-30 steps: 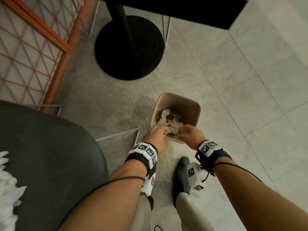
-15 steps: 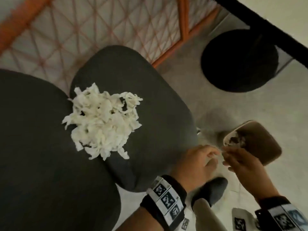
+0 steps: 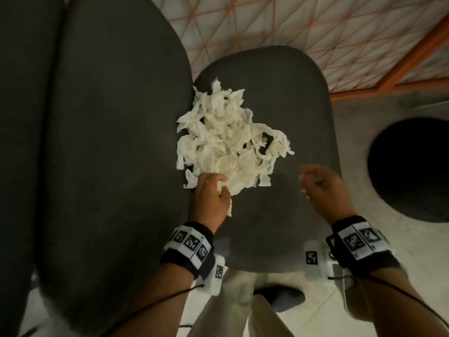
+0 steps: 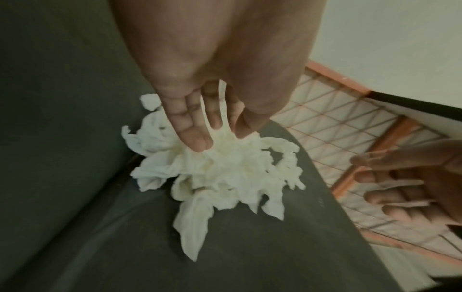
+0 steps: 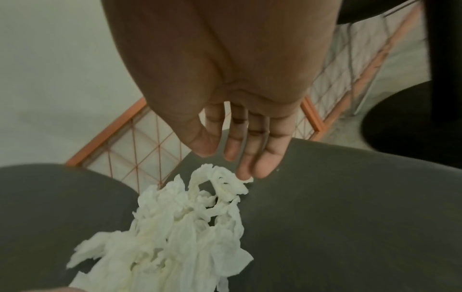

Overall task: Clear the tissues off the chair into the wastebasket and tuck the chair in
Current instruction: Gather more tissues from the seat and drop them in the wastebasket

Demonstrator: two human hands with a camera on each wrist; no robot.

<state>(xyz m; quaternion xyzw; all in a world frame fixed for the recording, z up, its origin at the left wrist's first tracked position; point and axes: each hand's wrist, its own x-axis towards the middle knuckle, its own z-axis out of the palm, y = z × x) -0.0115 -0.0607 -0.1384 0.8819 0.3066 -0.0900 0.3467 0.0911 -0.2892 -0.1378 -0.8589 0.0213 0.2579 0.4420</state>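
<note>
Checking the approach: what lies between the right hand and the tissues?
Only bare seat lies between the right hand and the tissues in the head view; the right wrist view puts its fingertips by one strip.

A loose heap of torn white tissues (image 3: 228,139) lies on the dark grey seat of my chair (image 3: 291,98), toward its backrest side. Crumpled shreds and strips trail out at the edges, one long strip (image 4: 193,223) pointing toward the seat's front.

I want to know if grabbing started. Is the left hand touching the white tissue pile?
Touching. The left wrist view shows the left hand with fingertips pressed into the pile of torn white tissues on the dark grey chair seat.
</note>
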